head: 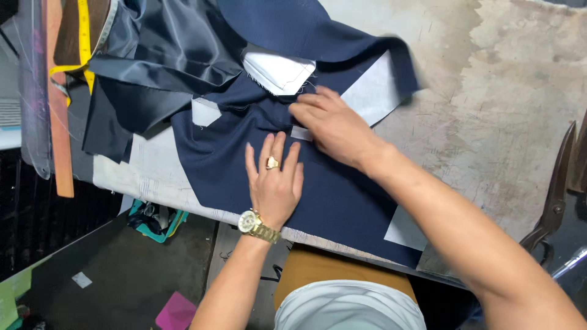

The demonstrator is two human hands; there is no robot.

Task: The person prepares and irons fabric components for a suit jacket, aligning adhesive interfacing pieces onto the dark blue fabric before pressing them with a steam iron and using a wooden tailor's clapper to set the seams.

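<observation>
A piece of navy blue cloth (342,195) with white interfacing patches lies flat on the worn worktable (489,104). My left hand (275,180), with a gold ring and a gold watch, presses flat on the cloth, fingers spread. My right hand (330,125) lies just beyond it, fingers together, pressing a fold of the navy cloth near a small white strip (301,132). A white padded piece (278,72) sits in the cloth folds above the hands.
Shiny dark lining fabric (165,55) is heaped at the back left. A yellow tape measure (84,36) and a wooden ruler (58,122) lie at the far left. Large tailor's shears (553,195) rest at the right edge. Scraps lie on the floor below.
</observation>
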